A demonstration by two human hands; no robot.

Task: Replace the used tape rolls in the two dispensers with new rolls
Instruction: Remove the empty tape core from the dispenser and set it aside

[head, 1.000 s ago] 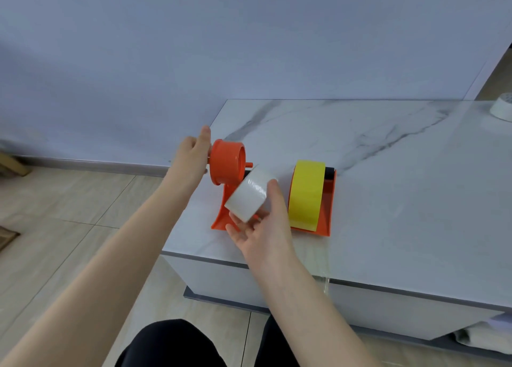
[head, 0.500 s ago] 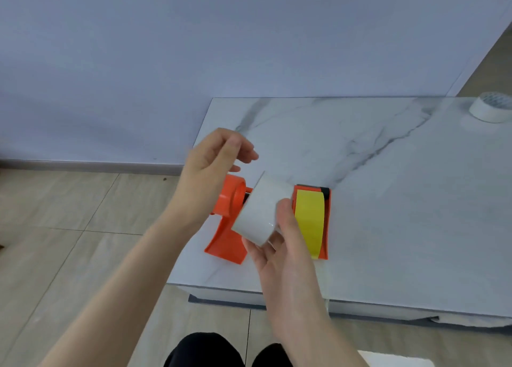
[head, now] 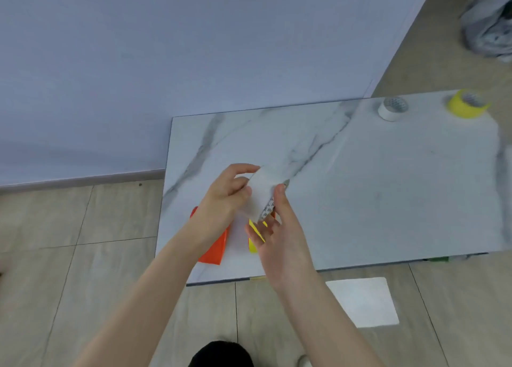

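Note:
Both hands hold a white tape roll (head: 259, 193) above the near left part of the marble table (head: 388, 200). My left hand (head: 224, 197) grips its left side with fingers curled over the top. My right hand (head: 279, 228) supports it from the right, thumb on its edge. Under the hands, an orange dispenser (head: 214, 249) shows only its base. The second dispenser is mostly hidden; only a bit of its yellow roll (head: 253, 240) shows. A white roll (head: 392, 109) and a yellow roll (head: 468, 103) lie flat at the table's far right.
A blue-grey wall stands behind the table. A crumpled plastic bag (head: 487, 28) lies on the floor at the far right. A white sheet (head: 363, 301) lies on the tiled floor just in front of the table's near edge.
My left hand has left the orange dispenser's spool and joined the right hand on the white roll, which has been lifted. The view has shifted, bringing the two far rolls into sight.

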